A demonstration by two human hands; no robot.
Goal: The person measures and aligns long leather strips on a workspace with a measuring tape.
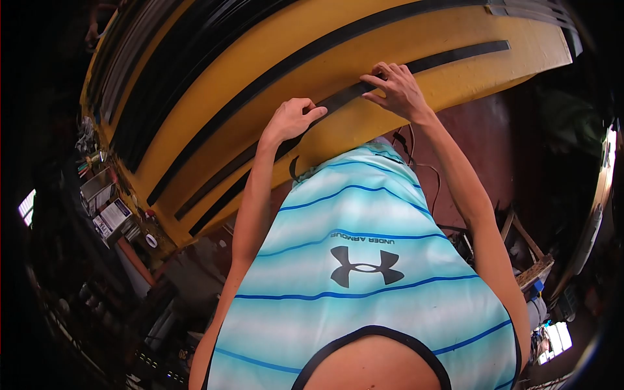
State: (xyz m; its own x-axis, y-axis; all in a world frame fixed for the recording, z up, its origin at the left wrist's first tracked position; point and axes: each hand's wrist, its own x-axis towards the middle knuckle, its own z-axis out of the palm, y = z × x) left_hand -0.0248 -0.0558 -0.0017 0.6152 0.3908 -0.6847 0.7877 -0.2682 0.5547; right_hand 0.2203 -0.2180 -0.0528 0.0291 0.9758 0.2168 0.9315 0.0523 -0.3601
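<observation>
A long black strip [458, 56] lies along the yellow table [455, 88], running from the upper right toward the lower left. My left hand [292, 121] is closed on this strip near its middle, with the fingers curled and the thumb along it. Farther right, my right hand [398, 92] holds the same strip, its thumb and index finger at opposite edges. Between my hands a short length of the strip shows. The undersides of both grips are hidden.
Other long black strips [260, 77] lie beyond my hands on the table. Boxes and a labelled packet [112, 218] sit at the table's left end. A wooden frame [534, 272] stands at the right. Thin cords hang near the table's front edge.
</observation>
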